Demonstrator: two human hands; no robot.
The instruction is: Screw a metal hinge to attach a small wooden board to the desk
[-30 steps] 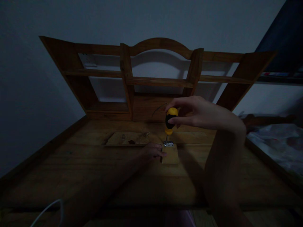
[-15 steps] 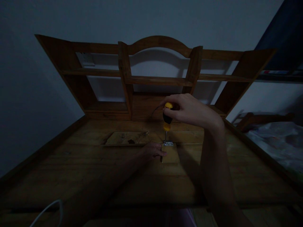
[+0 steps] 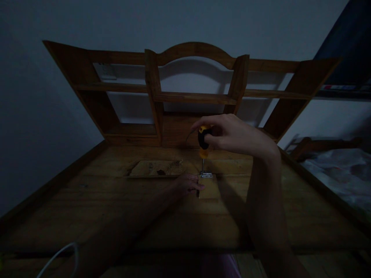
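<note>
My right hand (image 3: 224, 131) is closed around the yellow and black handle of a screwdriver (image 3: 203, 141), which stands nearly upright. Its metal shaft points down, with the tip at the left end of a small silver hinge (image 3: 206, 175). The hinge lies along the far edge of a small flat wooden block (image 3: 210, 188) on the desk. My left hand (image 3: 188, 184) rests at the block's left side, thumb over its top and the other fingers beside it. The screw under the tip is too small to make out.
A wooden desk (image 3: 101, 204) carries a shelf unit (image 3: 195, 99) along its back. Left of the hinge is a rough, damaged strip (image 3: 156, 168) in the desktop. A white cable (image 3: 58, 256) loops at the front left. Clear plastic sheeting (image 3: 342, 170) lies beyond the right edge.
My right hand has turned slightly, its fingers shifting on the screwdriver handle and the index finger stretching further left. My left hand and the block stay in place.
</note>
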